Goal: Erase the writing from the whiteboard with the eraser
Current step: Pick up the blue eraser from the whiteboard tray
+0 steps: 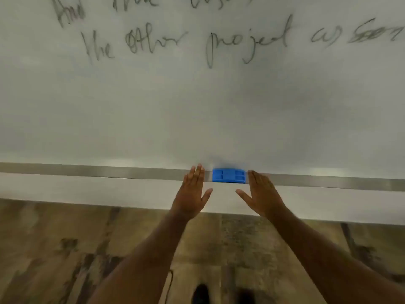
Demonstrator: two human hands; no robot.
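Whiteboard (153, 106) fills most of the view, with the bottom half wiped-looking and smudgy grey, and handwriting (186, 42) still sitting across the top. It's blurry, but one line reads something like "the other project as", with bits of another line cut off above it.

Along the bottom edge runs a metal tray (87, 172), and under that a pale strip of wall, then wood-look floor (54, 249).

Left hand (192, 194) is stretched out flat, fingers together and thumb sticking out, fingertips up over the tray just left of the eraser. It's empty, not gripping anything.

The blue eraser (228, 175) is lying in the tray right between the two hands, nobody holding it. Can't quite tell if the fingertips actually touch its ends or are just beside them.

Right hand (262, 196) mirrors the left: spread flat, thumb out, empty, fingertips at the tray just right of the eraser.

Both forearms are bare, and dark shoes (201, 292) peek in at the bottom.
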